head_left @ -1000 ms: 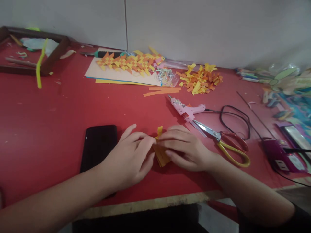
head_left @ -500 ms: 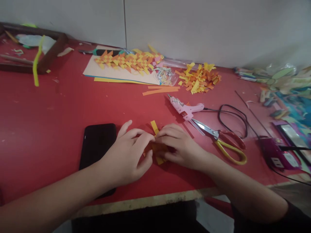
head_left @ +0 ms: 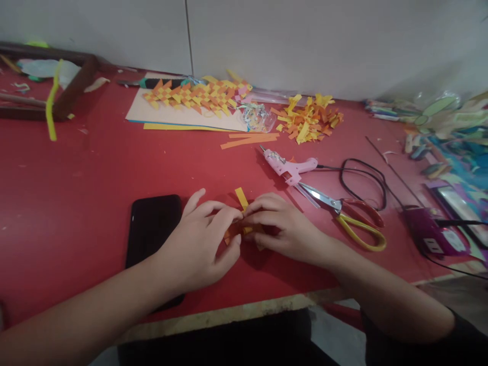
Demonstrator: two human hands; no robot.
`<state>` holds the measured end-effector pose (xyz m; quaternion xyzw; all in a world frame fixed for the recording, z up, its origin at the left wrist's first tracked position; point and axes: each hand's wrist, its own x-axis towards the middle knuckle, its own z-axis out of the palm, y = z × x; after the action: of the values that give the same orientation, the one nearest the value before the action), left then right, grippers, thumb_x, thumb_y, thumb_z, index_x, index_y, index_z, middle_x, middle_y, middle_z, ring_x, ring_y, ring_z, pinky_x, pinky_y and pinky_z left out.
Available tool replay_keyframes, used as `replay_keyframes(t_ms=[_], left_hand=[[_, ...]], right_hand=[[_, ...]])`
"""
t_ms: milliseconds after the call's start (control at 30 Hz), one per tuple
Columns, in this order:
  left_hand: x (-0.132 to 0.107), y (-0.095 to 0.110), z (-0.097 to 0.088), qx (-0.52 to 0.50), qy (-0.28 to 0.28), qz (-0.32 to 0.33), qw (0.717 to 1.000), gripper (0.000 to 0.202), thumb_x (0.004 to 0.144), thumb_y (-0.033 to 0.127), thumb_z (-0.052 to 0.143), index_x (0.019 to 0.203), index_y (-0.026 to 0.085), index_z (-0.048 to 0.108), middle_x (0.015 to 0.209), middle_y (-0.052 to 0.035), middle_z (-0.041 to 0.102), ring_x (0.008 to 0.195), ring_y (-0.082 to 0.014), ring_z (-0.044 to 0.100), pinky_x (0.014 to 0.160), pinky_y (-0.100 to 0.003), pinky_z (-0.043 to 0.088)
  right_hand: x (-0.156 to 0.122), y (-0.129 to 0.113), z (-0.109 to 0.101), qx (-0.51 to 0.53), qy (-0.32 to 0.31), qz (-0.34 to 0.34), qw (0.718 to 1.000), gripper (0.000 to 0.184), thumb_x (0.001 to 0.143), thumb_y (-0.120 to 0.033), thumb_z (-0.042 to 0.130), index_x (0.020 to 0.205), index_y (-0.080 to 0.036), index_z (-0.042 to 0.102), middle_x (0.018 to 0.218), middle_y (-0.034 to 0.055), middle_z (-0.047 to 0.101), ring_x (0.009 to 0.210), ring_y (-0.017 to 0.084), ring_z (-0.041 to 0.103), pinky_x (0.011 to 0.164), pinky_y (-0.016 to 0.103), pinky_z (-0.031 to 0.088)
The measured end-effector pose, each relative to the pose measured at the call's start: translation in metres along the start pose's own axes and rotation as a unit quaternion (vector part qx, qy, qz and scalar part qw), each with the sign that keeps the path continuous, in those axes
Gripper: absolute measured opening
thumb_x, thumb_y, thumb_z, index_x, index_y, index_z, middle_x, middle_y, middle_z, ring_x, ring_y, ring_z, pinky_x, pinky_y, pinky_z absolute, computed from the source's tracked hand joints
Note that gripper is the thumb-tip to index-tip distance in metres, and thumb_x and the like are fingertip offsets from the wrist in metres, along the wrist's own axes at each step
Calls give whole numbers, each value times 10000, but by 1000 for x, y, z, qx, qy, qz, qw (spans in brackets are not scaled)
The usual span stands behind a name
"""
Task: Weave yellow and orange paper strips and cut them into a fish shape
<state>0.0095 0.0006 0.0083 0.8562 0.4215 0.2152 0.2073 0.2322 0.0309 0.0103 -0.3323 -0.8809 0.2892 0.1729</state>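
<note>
Between my two hands are yellow and orange paper strips (head_left: 241,197), mostly covered by my fingers. My left hand (head_left: 208,236) is closed on them from the left, its little finger raised. From the right, my right hand (head_left: 284,226) pinches the same strips with bent fingers. One yellow end sticks up above the fingertips, and orange pieces show below them. How the strips are folded is hidden. A black phone (head_left: 152,229) lies partly under my left wrist. Woven yellow and orange paper fish (head_left: 194,96) lie at the back on cream sheets (head_left: 143,113).
Right of my hands lie a pink glue gun (head_left: 290,168) and scissors (head_left: 335,203) with red and yellow handles. Farther back are orange strips (head_left: 249,140) and a pile of paper scraps (head_left: 308,119). A purple power box (head_left: 432,231) stands right, a wooden frame (head_left: 76,89) far left.
The lower yellow strip end has gone from sight, folded up beneath my right fingers, and more orange shows near my left thumb. Both hands keep their hold; the view has shifted slightly.
</note>
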Motion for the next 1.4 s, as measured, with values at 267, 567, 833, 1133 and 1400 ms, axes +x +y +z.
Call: replay_keyframes(t_ms=[267, 567, 833, 1133, 1400], left_hand=[[-2, -1, -1, 0, -1, 8, 1000, 241, 881, 231, 487, 1090, 150, 574, 1025, -97, 731, 1002, -256, 645, 1116, -645, 230], [-2, -1, -1, 1, -6, 12, 1000, 265, 872, 224, 485, 1119, 148, 541, 1029, -100, 728, 1023, -260, 630, 1118, -630, 228], [-4, -3, 2, -16, -3, 3, 1000, 345, 838, 158, 493, 1178, 181, 446, 1136, -99, 723, 1078, -274, 626, 1113, -631, 260], [-6, -4, 4, -5, -3, 12, 1000, 578, 805, 115, 485, 1357, 127, 316, 1220, -159, 681, 1152, -300, 606, 1112, -653, 250], [-5, -2, 5, 55, 50, -4, 997, 457, 882, 172, 482, 1323, 108, 378, 1077, -122, 698, 980, -269, 643, 1077, -606, 297]], right_hand=[[-1, 0, -9, -18, -46, -18, 999, 188, 891, -246, 653, 1053, -216, 741, 1117, 78, 668, 1072, 206, 571, 977, 411, 458], [2, 7, 3, -3, 62, -25, 998, 86, 885, -223, 651, 951, -172, 674, 924, 67, 685, 881, 175, 610, 802, 338, 518], [4, 11, 6, 5, 95, -104, 990, 422, 989, -435, 489, 748, -171, 713, 873, 80, 666, 850, 170, 600, 798, 358, 505], [2, 11, 1, 7, 44, -99, 994, 520, 1023, -499, 338, 1050, -146, 719, 992, 125, 708, 932, 220, 628, 876, 445, 476], [0, 13, 3, -41, 61, -122, 990, 454, 1003, -488, 407, 1126, -159, 695, 954, 105, 700, 926, 216, 616, 927, 457, 458]])
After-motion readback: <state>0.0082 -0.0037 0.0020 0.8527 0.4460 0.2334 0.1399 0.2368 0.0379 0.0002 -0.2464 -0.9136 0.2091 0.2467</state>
